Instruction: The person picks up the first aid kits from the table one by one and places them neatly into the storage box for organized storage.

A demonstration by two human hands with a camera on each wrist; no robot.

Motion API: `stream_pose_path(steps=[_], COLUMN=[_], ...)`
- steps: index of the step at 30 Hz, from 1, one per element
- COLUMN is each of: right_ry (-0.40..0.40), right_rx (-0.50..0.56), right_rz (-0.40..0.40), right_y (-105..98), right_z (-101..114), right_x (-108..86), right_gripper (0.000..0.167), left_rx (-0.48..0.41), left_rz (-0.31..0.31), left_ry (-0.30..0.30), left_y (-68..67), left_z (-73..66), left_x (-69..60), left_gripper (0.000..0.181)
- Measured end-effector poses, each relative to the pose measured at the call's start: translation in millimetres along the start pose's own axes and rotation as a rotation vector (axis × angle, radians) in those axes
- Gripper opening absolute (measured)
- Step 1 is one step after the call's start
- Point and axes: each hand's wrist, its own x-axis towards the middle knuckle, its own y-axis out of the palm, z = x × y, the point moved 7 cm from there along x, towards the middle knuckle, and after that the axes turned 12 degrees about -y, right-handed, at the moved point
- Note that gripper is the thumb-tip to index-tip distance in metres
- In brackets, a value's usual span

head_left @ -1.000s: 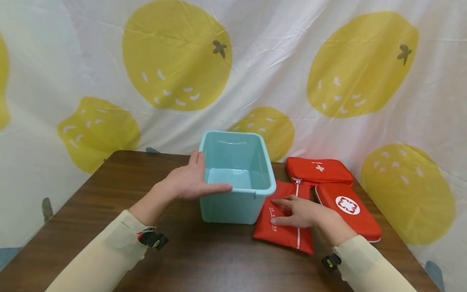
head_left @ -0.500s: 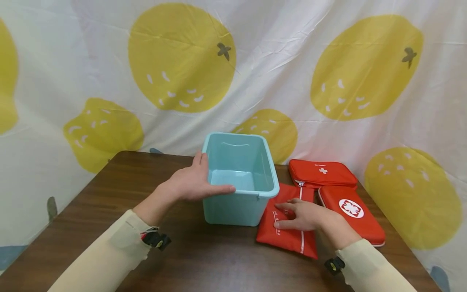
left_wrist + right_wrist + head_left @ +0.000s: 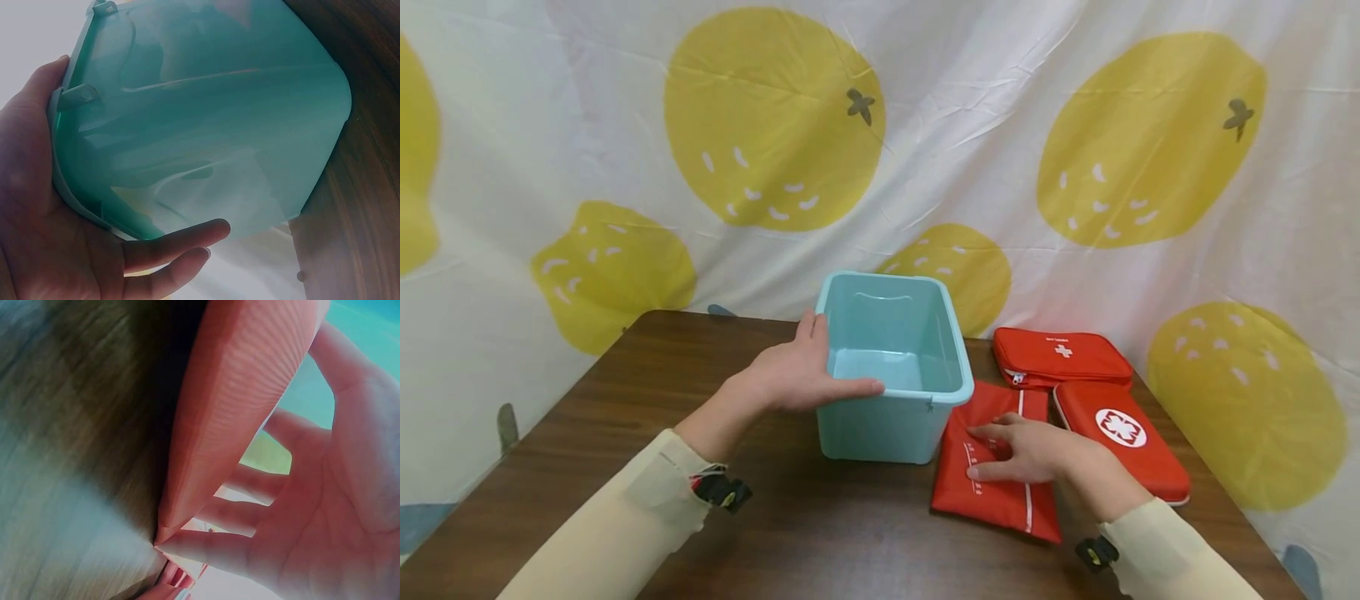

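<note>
A light-blue bin (image 3: 874, 429) stands upright on the table. My left hand (image 3: 793, 371) rests against its near left corner, thumb along the near rim and fingers along the left side; in the left wrist view, my left hand (image 3: 69, 237) has extended fingers touching the outer wall of the bin (image 3: 225, 125). Just right of the bin lies a flat red pouch (image 3: 955, 475) with a white stripe. The spread fingers of my right hand (image 3: 1033, 450) touch its top. In the right wrist view, my right hand (image 3: 312, 487) has its fingers along the pouch (image 3: 231, 394).
Behind the pouch lies a red case with a white cross (image 3: 1101, 358), and to its right another red case with a round white emblem (image 3: 1150, 450). The dark wooden table (image 3: 820, 533) ends at a curtain printed with yellow fruit (image 3: 955, 150).
The red pouch and my right hand have shifted slightly nearer and to the right, drawing the pouch's far end away from the case behind it. My left hand stays on the bin.
</note>
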Motion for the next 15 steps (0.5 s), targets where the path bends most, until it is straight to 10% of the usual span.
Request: stream_pose_path(steps=[15], right_ry=[0.024], right_rx=[-0.001], right_rz=[0.015], right_y=[4.9], right_z=[1.4], right_x=[-6.9], right_gripper=[0.083], left_rx=[0.007], left_rz=[0.002], left_ry=[-0.001], left_y=[-0.2], left_z=[0.0], left_x=[-0.3], left_gripper=[0.147])
